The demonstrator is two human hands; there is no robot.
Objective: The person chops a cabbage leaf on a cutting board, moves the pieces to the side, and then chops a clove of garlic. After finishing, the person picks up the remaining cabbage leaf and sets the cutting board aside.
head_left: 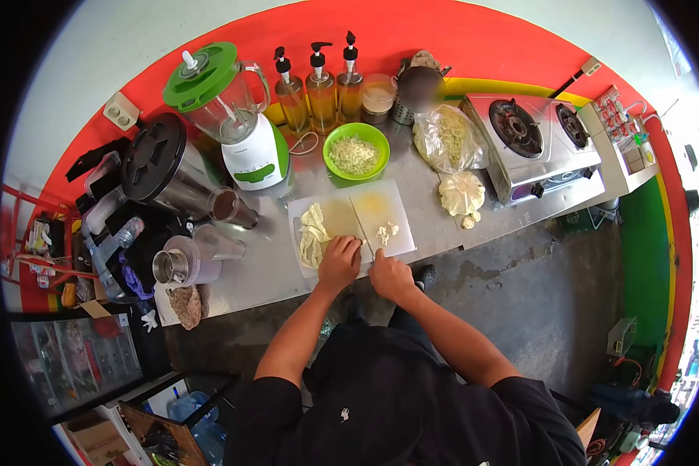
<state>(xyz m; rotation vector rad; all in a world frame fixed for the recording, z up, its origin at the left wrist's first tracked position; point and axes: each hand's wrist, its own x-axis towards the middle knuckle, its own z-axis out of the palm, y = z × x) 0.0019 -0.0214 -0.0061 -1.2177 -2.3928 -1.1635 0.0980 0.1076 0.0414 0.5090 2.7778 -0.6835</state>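
My right hand (391, 275) is closed around the handle of a knife (360, 217), whose blade points away over the white cutting board (396, 203). Just left of the blade, my left hand (340, 261) presses its fingers together on the board; what they hold is mostly hidden, with a small pale bit at the fingertips. Pale leafy pieces (312, 233) lie on the board's left side. Small chopped white bits (386, 232) sit right of the blade. Beyond the board stands a green bowl (356, 177) holding chopped pale pieces (354, 155).
A blender (250, 157), pump bottles (321, 99) and a jar (377, 95) line the back. To the right are a plastic bag (448, 138), a whitish bulb (461, 193) and a gas stove (505, 174). Containers (206, 247) crowd the left.
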